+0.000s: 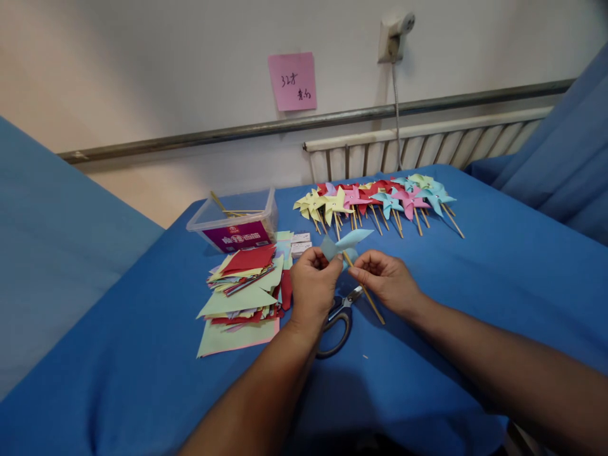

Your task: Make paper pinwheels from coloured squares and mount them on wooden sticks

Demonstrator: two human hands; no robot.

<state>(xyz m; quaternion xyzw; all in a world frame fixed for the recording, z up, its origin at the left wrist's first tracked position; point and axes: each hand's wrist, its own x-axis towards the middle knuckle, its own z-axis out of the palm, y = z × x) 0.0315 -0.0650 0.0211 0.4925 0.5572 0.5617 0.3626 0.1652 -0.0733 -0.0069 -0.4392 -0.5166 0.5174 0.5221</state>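
Note:
A light blue paper pinwheel [346, 243] on a thin wooden stick [371, 303] is held between both hands above the blue cloth. My left hand [312, 284] is closed, pinching the paper blades from the left. My right hand [386, 278] is closed on the stick just below the paper. The stick slants down to the right under my right hand. Grey-handled scissors [338, 318] lie on the cloth directly beneath my hands.
A messy pile of coloured paper squares [243, 292] lies left of my hands. A clear plastic tub [234, 221] with sticks stands behind it, small white boxes [300, 243] beside it. A row of finished pinwheels [375, 197] lies at the back of the blue-covered table [475, 278].

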